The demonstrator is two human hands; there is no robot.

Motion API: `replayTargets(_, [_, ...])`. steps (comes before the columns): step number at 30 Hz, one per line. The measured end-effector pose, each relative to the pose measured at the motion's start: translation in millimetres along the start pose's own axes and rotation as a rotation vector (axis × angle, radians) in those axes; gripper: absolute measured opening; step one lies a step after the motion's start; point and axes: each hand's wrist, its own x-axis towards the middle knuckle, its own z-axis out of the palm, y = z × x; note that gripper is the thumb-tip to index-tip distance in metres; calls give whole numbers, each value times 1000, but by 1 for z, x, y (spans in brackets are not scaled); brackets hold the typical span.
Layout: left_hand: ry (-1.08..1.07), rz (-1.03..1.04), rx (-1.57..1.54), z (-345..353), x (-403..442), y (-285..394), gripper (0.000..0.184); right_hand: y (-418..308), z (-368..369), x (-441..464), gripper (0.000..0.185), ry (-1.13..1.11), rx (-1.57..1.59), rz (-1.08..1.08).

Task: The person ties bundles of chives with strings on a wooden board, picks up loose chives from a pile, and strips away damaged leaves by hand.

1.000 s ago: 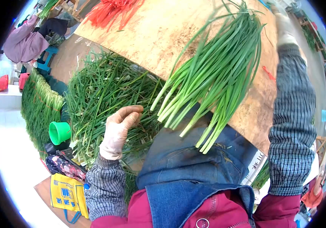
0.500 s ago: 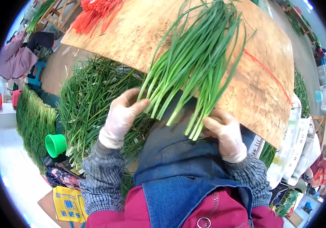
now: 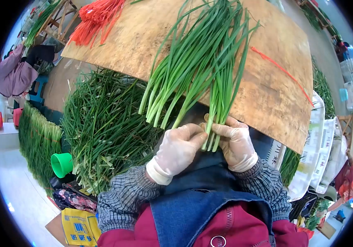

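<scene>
A loose bunch of long green stalks point(image 3: 197, 61) lies on the wooden board point(image 3: 275, 90), its pale ends hanging over the near edge. My left hand point(image 3: 179, 150), in a thin whitish glove, pinches stalks at the right part of these ends. Close beside it, my gloved right hand point(image 3: 236, 142) has thumb and fingers closed round the same few stalks. Some of its fingertips are hidden behind them. A single red strip point(image 3: 283, 70) lies on the board to the right of the bunch.
Red strips point(image 3: 96, 20) are heaped at the board's far left. Below the board's left edge is a big pile of green stalks point(image 3: 106, 127). A green bucket point(image 3: 61, 164) and upright bundles point(image 3: 40, 142) stand left. A person in purple point(image 3: 16, 74) is at far left.
My right hand has come back from beyond the board's far right to the stalk ends. My left hand has moved right to join it. The red strip now lies stretched out.
</scene>
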Motion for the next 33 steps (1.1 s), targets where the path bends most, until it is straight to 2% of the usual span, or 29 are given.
replayTargets(1, [-13,-33,-145,2,2,-1,16,-2,0,-1,27,-4,-10,8])
replayTargets(4, [10,-102,-242,6,-3,10,14,-7,-1,-4,24,2,-47,2])
replayTargets(10, [1,-116,-246,13,-2,6,10,-10,5,0,20,52,-124,-33])
replayTargets(11, [1,-117,-245,14,-1,4,10,-6,5,3,19,70,-126,-119])
replayTargets(14, [32,-103,-191,15,-4,6,11,-6,4,5,16,89,-133,-108])
replayTargets(19, [36,-175,-338,13,-4,8,9,-17,-2,-1,19,66,-100,0])
replayTargets(26, [51,-168,-305,-9,-18,14,10,-15,-7,-1,24,32,-28,-5])
replayTargets(30, [150,-81,-68,-81,-75,5,11,-22,0,-6,28,22,21,78])
replayTargets(31, [257,-106,26,-98,-90,1,9,-21,1,-5,28,9,27,71])
replayTargets(32, [357,-230,189,-117,-98,-13,9,-19,2,-5,29,-4,33,64])
replayTargets(33, [486,36,811,-138,-106,-48,9,-18,3,-5,29,-15,27,71])
